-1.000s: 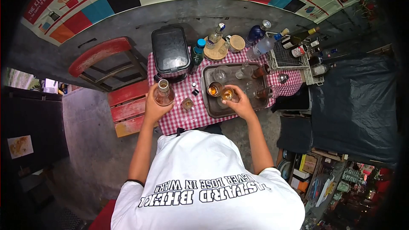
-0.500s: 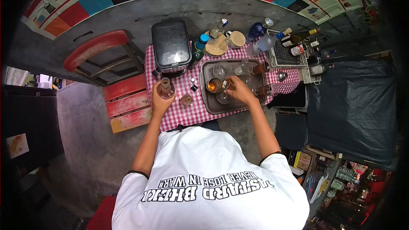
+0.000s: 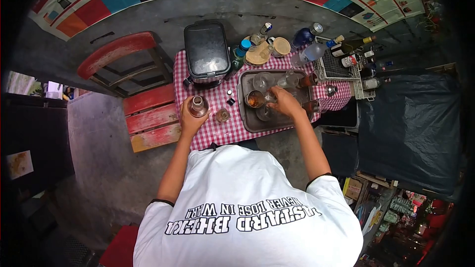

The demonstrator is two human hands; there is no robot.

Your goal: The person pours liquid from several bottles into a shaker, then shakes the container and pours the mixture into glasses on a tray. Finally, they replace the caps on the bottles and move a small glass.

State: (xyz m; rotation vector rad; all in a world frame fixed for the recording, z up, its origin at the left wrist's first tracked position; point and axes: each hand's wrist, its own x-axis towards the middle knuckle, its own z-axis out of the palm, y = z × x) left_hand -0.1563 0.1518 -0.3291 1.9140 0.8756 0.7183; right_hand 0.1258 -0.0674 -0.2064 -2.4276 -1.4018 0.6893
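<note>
My left hand (image 3: 190, 120) is wrapped round a clear glass bottle (image 3: 199, 107) at the left side of the table, its open mouth facing up. A small clear glass (image 3: 222, 115) stands on the cloth just right of it. Over the brown tray (image 3: 243, 118), my right hand (image 3: 285, 103) has its fingers closed at a clear glass (image 3: 270, 97), whose exact shape is partly hidden by the fingers. Touching or very near that is a glass with amber liquid (image 3: 255, 99). Several more glasses stand on the tray around this hand.
A black-lidded bin (image 3: 208, 49) and a dark bottle with a blue cap (image 3: 238, 58) stand behind. Round wooden boards (image 3: 257, 54) and a wire rack (image 3: 340, 66) with bottles line the back. Small caps (image 3: 230, 101) lie on the checked cloth. A red chair (image 3: 151, 106) is left.
The bottle in my left hand sits lower and its mouth faces the camera more. My right hand stays over the tray, and the amber glass there looks less tilted. The whole view shifted slightly.
</note>
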